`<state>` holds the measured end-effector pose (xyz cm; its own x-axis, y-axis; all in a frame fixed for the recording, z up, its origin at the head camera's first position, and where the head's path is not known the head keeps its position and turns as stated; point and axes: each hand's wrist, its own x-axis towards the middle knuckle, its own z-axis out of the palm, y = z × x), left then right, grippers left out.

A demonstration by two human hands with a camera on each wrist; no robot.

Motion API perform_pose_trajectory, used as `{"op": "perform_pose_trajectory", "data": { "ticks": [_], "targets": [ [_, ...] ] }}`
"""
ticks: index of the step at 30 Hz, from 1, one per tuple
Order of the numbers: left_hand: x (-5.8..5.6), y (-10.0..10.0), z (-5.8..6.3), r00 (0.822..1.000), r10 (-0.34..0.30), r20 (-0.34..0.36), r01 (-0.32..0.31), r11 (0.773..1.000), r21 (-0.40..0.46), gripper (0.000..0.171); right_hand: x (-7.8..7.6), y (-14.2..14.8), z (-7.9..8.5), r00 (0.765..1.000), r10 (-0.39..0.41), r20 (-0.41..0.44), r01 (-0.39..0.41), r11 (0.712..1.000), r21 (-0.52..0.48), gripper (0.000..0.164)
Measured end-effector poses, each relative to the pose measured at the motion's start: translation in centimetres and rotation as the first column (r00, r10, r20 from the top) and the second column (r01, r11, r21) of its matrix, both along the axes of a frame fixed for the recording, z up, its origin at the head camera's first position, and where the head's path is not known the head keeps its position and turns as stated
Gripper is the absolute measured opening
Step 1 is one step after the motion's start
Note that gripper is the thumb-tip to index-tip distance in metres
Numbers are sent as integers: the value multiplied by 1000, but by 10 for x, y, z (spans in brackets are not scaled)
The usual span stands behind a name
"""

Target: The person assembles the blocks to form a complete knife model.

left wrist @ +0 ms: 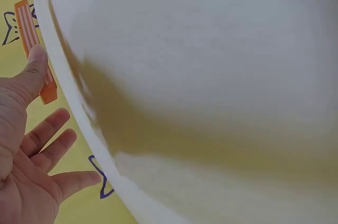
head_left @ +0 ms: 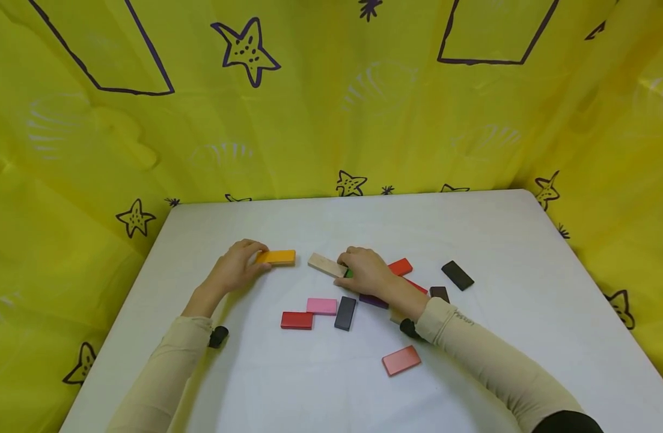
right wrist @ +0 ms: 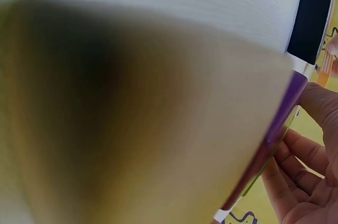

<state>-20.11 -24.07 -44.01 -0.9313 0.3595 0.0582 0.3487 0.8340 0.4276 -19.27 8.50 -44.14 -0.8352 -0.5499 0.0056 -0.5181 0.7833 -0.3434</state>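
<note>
My left hand (head_left: 234, 269) pinches an orange block (head_left: 281, 257) between thumb and fingers at its left end. In the left wrist view the thumb lies along the block's grooved side, and the other fingers are spread loosely. Farther right, my right hand (head_left: 370, 273) holds a green block (head_left: 349, 273), mostly hidden under the fingers. A pale wooden block (head_left: 324, 264) lies slanted right beside that hand's fingertips. Under the right wrist, a purple block (head_left: 373, 301) shows in part; it fills the near edge in the right wrist view.
Pink (head_left: 321, 307), red (head_left: 297, 320) and dark grey (head_left: 345, 313) blocks lie in front, between the forearms. A rose block (head_left: 401, 361) sits nearer. Beyond the right wrist are red (head_left: 400, 266) and black (head_left: 458, 275) blocks. A yellow curtain (head_left: 331, 120) surrounds the white table (head_left: 288, 385).
</note>
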Motion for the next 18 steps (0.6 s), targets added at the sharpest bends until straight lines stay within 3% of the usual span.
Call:
{"op": "perform_pose_trajectory", "data": {
  "ticks": [11, 18],
  "targets": [
    [-23, 20, 4, 1000, -7, 27, 7, 1000, -27, 36, -1, 0, -1, 1000, 3, -6, -3, 1000, 18, 41],
    [-35, 30, -3, 998, 14, 54, -12, 999, -30, 36, 0, -2, 0, 999, 19, -28, -18, 999, 34, 43]
  ]
}}
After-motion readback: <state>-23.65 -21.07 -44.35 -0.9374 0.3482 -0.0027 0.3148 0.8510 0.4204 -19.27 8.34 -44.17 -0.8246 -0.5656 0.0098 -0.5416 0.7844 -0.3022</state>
